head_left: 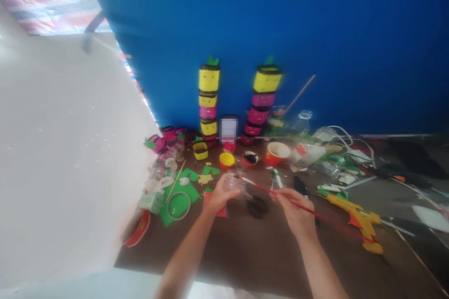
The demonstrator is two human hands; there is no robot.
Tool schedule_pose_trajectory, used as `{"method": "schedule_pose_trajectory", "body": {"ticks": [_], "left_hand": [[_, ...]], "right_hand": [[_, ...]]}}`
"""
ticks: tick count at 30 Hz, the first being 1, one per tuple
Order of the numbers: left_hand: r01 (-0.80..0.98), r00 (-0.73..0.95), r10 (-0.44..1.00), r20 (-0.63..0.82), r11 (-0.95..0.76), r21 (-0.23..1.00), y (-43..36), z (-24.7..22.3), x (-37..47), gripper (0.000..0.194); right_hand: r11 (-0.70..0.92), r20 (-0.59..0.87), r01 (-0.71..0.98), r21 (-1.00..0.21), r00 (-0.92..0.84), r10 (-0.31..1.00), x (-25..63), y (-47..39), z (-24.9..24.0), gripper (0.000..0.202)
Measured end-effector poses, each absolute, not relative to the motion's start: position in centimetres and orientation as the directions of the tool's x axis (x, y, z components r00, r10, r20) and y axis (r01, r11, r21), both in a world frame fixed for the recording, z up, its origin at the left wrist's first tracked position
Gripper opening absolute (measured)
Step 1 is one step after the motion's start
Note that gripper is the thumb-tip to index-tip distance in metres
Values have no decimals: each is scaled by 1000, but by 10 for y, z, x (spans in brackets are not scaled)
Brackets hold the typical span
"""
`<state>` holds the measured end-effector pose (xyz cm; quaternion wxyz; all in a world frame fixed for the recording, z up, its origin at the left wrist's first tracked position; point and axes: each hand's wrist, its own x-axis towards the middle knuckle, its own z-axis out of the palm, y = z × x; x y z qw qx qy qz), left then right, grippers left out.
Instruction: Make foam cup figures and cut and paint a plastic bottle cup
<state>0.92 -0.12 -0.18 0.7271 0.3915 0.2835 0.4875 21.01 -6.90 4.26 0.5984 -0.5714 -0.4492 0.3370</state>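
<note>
My left hand [223, 192] is closed around a clear plastic piece [234, 180], which looks like part of a cut bottle. My right hand [295, 210] grips a long paintbrush with a red handle [329, 222]. The brush's tip is at the clear piece, but blur hides whether they touch. Just beyond my hands stand a yellow cup [227, 160] and a bowl holding something dark [250, 159]. Black-handled scissors [257, 206] lie between my hands. A red sheet [221, 210] is partly hidden under my left hand.
Two stacks of yellow and pink containers, a left stack [209, 81] and a right stack [263, 100], stand against the blue wall [343, 42]. Green sheets [187, 175] and a tape roll [178, 206] lie left. To the right are a paper tub [277, 153] and a yellow glue gun [356, 212].
</note>
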Motion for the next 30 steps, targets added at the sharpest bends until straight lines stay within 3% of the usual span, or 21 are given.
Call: {"method": "schedule_pose_trajectory", "body": {"ticks": [7,30], "left_hand": [[-510,379,925,-10,218,832,-1,-2,10,59],[-514,414,910,-13,245,822,-4,4,10,54]], "right_hand": [[152,134,-6,-988,444,886,222,-69,36,19],[138,83,-92,-986,446,891,226,-70,23,17]]}}
